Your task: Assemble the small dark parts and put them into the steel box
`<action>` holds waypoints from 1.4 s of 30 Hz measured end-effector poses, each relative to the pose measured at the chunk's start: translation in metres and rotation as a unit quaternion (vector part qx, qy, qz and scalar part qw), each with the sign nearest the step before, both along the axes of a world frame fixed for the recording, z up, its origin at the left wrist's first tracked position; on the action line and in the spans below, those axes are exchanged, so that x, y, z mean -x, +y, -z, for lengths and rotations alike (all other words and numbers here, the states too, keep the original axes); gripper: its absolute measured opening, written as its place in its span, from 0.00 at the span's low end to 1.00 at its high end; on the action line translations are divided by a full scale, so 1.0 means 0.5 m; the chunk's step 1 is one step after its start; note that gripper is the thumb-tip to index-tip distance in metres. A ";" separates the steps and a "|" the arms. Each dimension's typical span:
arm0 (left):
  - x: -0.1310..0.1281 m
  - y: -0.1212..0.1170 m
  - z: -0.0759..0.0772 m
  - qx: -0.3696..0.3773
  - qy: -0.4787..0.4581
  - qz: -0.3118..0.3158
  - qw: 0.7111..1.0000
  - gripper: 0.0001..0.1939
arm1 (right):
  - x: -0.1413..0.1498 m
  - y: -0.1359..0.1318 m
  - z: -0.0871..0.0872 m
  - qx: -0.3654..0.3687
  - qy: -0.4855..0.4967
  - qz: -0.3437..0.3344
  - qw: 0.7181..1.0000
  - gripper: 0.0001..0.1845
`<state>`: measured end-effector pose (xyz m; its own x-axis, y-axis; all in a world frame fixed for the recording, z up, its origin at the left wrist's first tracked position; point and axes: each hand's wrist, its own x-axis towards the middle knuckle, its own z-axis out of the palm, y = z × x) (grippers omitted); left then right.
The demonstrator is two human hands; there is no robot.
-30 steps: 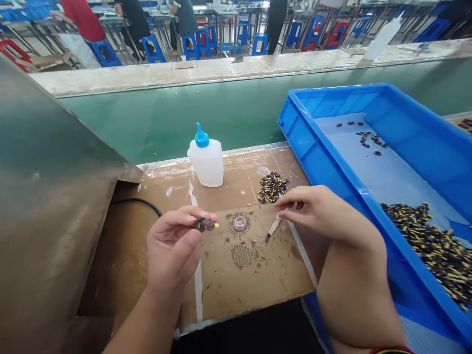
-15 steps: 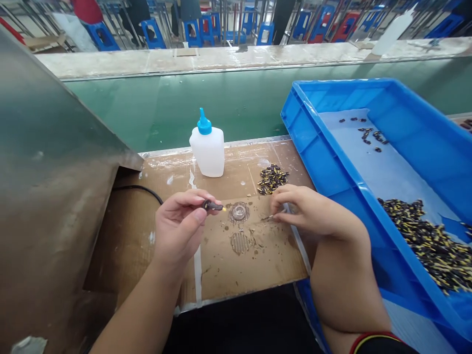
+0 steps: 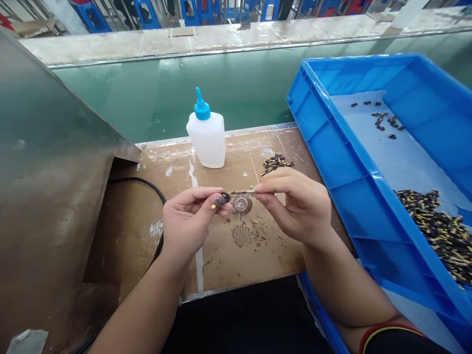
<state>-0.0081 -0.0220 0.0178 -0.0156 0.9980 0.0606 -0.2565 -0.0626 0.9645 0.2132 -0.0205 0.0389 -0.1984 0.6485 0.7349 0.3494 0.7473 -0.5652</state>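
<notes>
Between the thumb and fingers of my left hand (image 3: 191, 216) is a small dark part with a yellow tip (image 3: 221, 199). My right hand (image 3: 297, 204) pinches a thin, dark, stick-like tool (image 3: 243, 192), its far end close to the dark part; whether they touch I cannot tell. Just below the tool, a small round clear dish (image 3: 241, 204) lies on the cardboard, with a ribbed wet patch (image 3: 242, 235) nearer me. Behind my right hand is a pile of black and yellow parts (image 3: 276, 162), partly hidden by it.
A white squeeze bottle with a blue cap (image 3: 207, 140) stands at the back of the cardboard (image 3: 250, 268). On the right is a large blue crate (image 3: 320, 128) holding many black and yellow parts (image 3: 435, 228). A metal panel (image 3: 55, 172) rises on the left, near a black cable (image 3: 149, 183).
My right hand has moved left with the thin tool, bringing its end to the dark part. My left hand has turned that part, so its yellow tip points left. The view has tilted down.
</notes>
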 end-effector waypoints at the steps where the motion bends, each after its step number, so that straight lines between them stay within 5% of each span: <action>1: 0.000 -0.002 0.003 -0.011 0.013 -0.009 1.000 0.08 | 0.001 -0.001 0.000 -0.007 0.006 0.009 1.000 0.08; 8: -0.001 -0.010 -0.002 -0.126 0.113 -0.018 0.985 0.07 | 0.003 -0.005 0.000 -0.012 0.002 0.035 0.999 0.07; 19: -0.001 -0.010 -0.010 -0.154 0.120 0.006 0.981 0.12 | 0.004 -0.006 0.000 -0.019 -0.021 0.028 0.999 0.07; 33: -0.002 -0.010 -0.003 -0.112 0.069 -0.002 0.991 0.11 | 0.003 -0.006 -0.003 -0.030 -0.022 0.017 0.999 0.08; 42: -0.004 -0.005 -0.015 0.000 -0.030 0.016 0.999 0.06 | 0.002 -0.007 -0.003 -0.044 0.020 0.024 0.999 0.10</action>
<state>-0.0062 -0.0244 0.0253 0.0134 0.9981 0.0597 -0.3157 -0.0524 0.9474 0.2121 -0.0238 0.0402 -0.1383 0.5882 0.7968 0.3638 0.7784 -0.5115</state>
